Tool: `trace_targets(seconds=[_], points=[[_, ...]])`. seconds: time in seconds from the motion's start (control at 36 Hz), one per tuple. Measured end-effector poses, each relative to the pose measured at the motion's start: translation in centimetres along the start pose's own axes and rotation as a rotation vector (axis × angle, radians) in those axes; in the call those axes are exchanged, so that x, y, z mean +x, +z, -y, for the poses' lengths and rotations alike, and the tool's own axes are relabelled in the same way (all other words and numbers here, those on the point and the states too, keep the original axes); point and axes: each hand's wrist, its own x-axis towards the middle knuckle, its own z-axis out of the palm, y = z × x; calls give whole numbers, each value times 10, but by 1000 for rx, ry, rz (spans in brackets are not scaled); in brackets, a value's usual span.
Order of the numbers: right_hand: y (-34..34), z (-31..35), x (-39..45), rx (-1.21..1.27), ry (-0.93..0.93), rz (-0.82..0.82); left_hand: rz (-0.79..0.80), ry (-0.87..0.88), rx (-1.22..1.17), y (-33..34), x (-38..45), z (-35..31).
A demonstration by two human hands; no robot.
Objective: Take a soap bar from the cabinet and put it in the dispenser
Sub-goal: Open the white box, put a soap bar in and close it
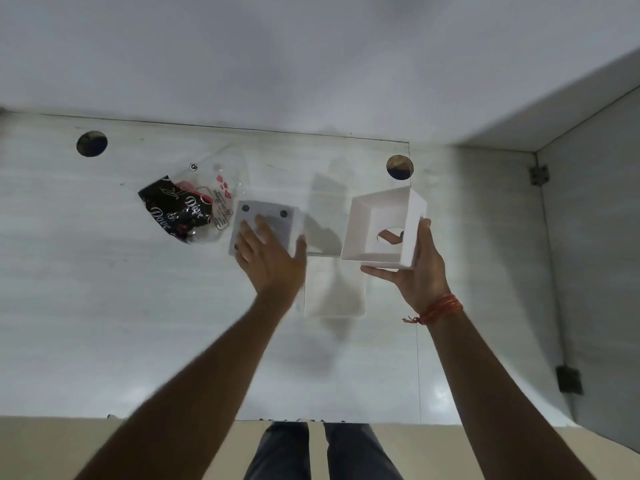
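Note:
I look down into an open cabinet with a pale shelf floor (104,306). My right hand (420,271) holds a white open box, the dispenser shell (370,247), tilted, with a round hole in its back through which a fingertip shows. My left hand (266,254) lies with fingers spread on a flat grey plate with two dark dots (273,216) that rests on the shelf. A black Dove soap pack in clear plastic wrap (180,209) lies just left of the plate. No bare soap bar is visible.
A white rectangular tray or lid (334,303) lies on the shelf between my forearms. Two round holes (91,143) (400,167) pierce the shelf near the back wall. The cabinet side wall with hinges (540,174) stands at the right. My legs show below the shelf edge.

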Motion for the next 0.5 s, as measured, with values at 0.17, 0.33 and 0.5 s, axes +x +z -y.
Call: trace_targets(seconds=[0.17, 0.33, 0.5], points=[[-13, 0, -1, -10, -28, -36, 354, -196, -40, 19, -70, -18], [-42, -1, 2, -14, -46, -92, 369, -225, 40, 32, -61, -31], [-72, -12, 5, 12, 38, -96, 548, -290, -244, 20, -38, -18]])
